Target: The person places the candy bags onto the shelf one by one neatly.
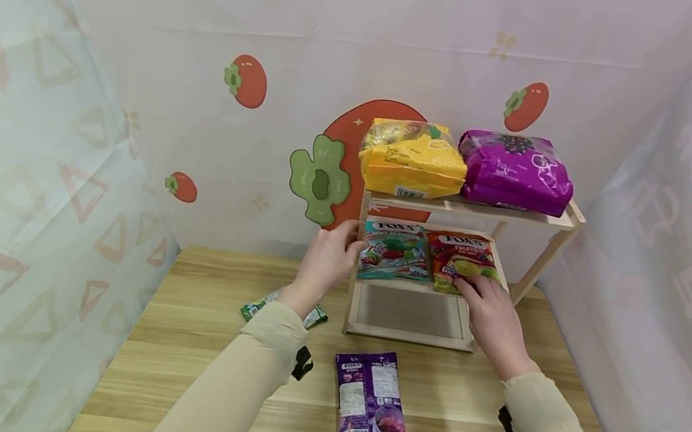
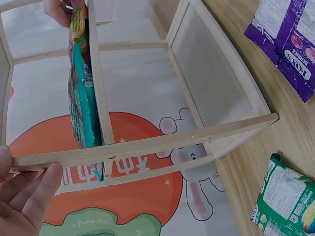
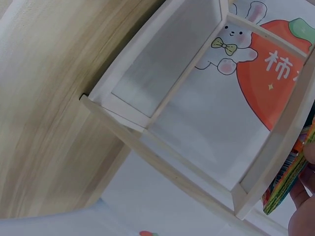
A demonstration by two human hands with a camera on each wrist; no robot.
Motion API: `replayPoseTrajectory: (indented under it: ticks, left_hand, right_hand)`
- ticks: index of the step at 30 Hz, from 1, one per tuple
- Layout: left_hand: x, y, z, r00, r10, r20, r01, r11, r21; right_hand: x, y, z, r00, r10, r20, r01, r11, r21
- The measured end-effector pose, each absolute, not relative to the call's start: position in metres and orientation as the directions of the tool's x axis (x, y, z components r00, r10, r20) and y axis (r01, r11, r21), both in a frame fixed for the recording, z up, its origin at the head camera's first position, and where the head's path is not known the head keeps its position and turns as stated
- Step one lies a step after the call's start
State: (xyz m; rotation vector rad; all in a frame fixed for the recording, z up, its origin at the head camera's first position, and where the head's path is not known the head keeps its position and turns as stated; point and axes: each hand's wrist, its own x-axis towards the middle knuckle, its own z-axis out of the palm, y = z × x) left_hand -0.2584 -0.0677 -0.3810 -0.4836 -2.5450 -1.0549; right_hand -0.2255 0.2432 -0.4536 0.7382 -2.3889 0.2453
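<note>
On the middle shelf of a light wooden rack (image 1: 408,337), the right hand (image 1: 492,321) has its thumb and bent fingers pinching the near right part of a FOX'S Fruits candy bag (image 1: 461,249). The left hand (image 1: 328,262) grips the rack's front left upright, thumb and fingers on either side of it.

The Fruits bag lies face up, its long axis running back to front and a little askew, the "FOX'S" header pointing to the rear wall — "FRUITS" reads just below. To its left, a teal FOX'S Mint Blossom bag (image 1: 396,250) points the same way. On the tier above sit a yellow candy bag (image 1: 419,158) and a purple candy bag (image 1: 516,171).

On the wood-grain table (image 1: 185,372), a purple FOX'S Berries bag (image 1: 370,399) lies back up, its header towards the rack; a green candy bag (image 1: 315,317) shows partly behind the left forearm. Farther back hangs a persimmon-print backdrop (image 1: 285,2) — the right wrist view shows a white "柿" on it.
</note>
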Motion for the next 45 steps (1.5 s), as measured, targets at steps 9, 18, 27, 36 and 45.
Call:
replayPoseTrajectory:
  ticks: [9,18,27,36,45]
  left_hand:
    - [-0.258,-0.068,-0.380,-0.879,0.185,0.440,0.441,0.670,0.598]
    - [-0.258,-0.068,-0.381,-0.880,0.177,0.441,0.441,0.649,0.620]
    - [-0.259,-0.068,-0.382,-0.884,0.180,0.432,0.435,0.654,0.619]
    - [-0.259,-0.067,-0.382,-0.885,0.181,0.429,0.433,0.659,0.615]
    - [-0.258,-0.068,-0.381,-0.885,0.180,0.430,0.434,0.657,0.617]
  right_hand:
    - [-0.228,0.242,-0.453,-0.665,-0.449,0.596,-0.558,0.830,0.002]
    - [-0.229,0.241,-0.452,-0.668,-0.449,0.594,-0.557,0.831,0.002]
    - [-0.231,0.242,-0.454,-0.662,-0.447,0.602,-0.557,0.831,0.004]
    - [-0.228,0.246,-0.455,-0.647,-0.443,0.621,-0.569,0.822,-0.007]
    - [-0.221,0.253,-0.457,-0.608,-0.413,0.678,-0.583,0.812,-0.027]
